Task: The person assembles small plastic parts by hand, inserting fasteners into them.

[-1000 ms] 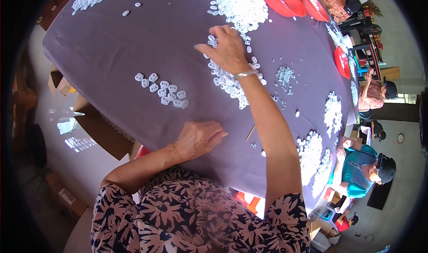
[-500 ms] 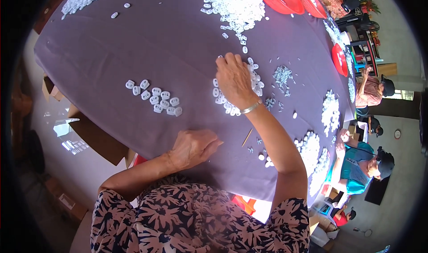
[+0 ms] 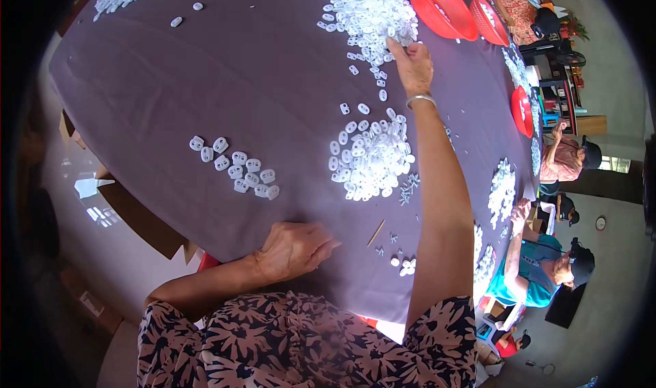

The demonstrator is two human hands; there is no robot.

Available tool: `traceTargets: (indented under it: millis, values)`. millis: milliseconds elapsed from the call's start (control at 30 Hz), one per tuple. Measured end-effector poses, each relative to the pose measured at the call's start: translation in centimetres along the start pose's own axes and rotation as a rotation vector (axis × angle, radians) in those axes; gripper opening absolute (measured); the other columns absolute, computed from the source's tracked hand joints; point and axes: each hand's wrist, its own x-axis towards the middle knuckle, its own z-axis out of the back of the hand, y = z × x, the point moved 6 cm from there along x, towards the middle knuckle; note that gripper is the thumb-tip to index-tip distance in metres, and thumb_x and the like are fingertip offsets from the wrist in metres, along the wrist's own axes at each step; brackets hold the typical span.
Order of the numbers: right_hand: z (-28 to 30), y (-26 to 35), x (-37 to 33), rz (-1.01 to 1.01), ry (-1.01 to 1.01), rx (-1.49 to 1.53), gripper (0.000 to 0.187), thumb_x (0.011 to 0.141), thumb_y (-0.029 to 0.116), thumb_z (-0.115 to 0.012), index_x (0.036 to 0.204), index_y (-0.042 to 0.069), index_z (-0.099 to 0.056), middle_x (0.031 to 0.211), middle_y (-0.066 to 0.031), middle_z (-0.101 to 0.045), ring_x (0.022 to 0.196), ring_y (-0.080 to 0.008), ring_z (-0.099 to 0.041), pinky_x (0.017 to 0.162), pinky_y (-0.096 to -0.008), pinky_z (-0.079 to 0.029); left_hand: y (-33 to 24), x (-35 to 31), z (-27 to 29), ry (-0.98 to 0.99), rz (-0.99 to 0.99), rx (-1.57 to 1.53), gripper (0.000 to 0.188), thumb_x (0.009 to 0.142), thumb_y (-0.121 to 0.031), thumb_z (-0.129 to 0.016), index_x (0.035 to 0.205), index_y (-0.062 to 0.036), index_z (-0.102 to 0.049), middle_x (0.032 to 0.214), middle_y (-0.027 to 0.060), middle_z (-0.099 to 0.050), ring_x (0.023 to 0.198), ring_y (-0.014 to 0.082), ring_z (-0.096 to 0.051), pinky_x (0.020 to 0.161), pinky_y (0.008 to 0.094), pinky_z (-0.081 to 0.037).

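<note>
My right hand (image 3: 413,67), with a bangle at the wrist, reaches to the near right edge of a far pile (image 3: 372,19) of small white oval plastic pieces. Its thumb touches the pile and stands apart from the other fingers. Closer to me lies a second pile (image 3: 372,159) of white pieces, some showing two holes. My left hand (image 3: 294,251) rests closed near the table's front edge, its fingers curled and slightly blurred. What it holds, if anything, is hidden. Ahead and left of it sits a loose group of two-holed white pieces (image 3: 239,166).
Small metallic springs (image 3: 408,188) lie beside the nearer pile, partly behind my right forearm. A thin wooden stick (image 3: 376,232) and round white parts (image 3: 407,266) are on the dark tablecloth (image 3: 171,80). Red baskets (image 3: 444,9) stand far right. A co-worker (image 3: 540,265) sits at right.
My right hand has moved from the nearer pile forward and right to the far pile, uncovering the nearer one. My left hand stays closed in nearly the same place.
</note>
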Motion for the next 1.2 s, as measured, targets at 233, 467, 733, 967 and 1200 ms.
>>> traceTargets:
  millis: [233,467,733,967,1200]
  values:
    - [-4.4,5.9,-2.9,0.077,-0.119,-0.055,0.082,0.059,0.063,-0.074,0.109,0.001,-0.054,0.117,-0.0190,-0.050,0.118,-0.0357,-0.039,0.098,-0.0474,-0.034,0.5,-0.1,0.1,0.025,0.033,-0.040,0.016,0.077,-0.009,-0.070,0.070,-0.0052,-0.056,0.062,0.0058,-0.056,0.050,0.0241,-0.056,0.044,0.0337,-0.045]
    - [-5.5,7.5,-4.3,0.342,-0.212,-0.260,0.033,0.077,0.037,-0.067,0.101,0.015,-0.060,0.105,-0.0152,-0.052,0.105,-0.0353,-0.048,0.084,-0.0513,-0.041,0.6,0.3,-0.3,0.065,0.087,-0.085,0.013,0.077,-0.009,-0.070,0.073,-0.0045,-0.058,0.062,0.0062,-0.058,0.050,0.0227,-0.057,0.044,0.0325,-0.045]
    - [-2.3,7.0,-9.7,0.412,-0.037,-0.342,0.015,0.083,0.020,-0.062,0.093,0.009,-0.059,0.101,-0.0122,-0.052,0.097,-0.0331,-0.051,0.075,-0.0521,-0.045,0.4,0.1,-0.3,0.039,0.093,0.033,0.015,0.080,-0.015,-0.067,0.074,-0.0055,-0.058,0.066,0.0087,-0.059,0.054,0.0280,-0.059,0.047,0.0364,-0.046]
    - [1.1,5.3,-16.6,0.454,0.082,-0.244,0.025,0.085,0.029,-0.060,0.097,0.007,-0.058,0.098,-0.0118,-0.055,0.099,-0.0301,-0.052,0.080,-0.0483,-0.045,0.1,0.1,-0.6,0.018,0.067,0.124,0.014,0.082,-0.011,-0.067,0.078,0.0002,-0.060,0.064,0.0109,-0.059,0.050,0.0208,-0.055,0.047,0.0303,-0.042]
    - [4.1,4.2,-23.6,0.532,0.137,-0.258,0.050,0.079,0.047,-0.062,0.112,0.010,-0.057,0.115,-0.0089,-0.048,0.107,-0.0297,-0.043,0.085,-0.0515,-0.038,-0.1,0.2,-0.7,-0.033,0.030,0.183,0.015,0.084,-0.010,-0.066,0.077,0.0014,-0.060,0.059,0.0056,-0.054,0.053,0.0082,-0.046,0.048,0.0262,-0.038]
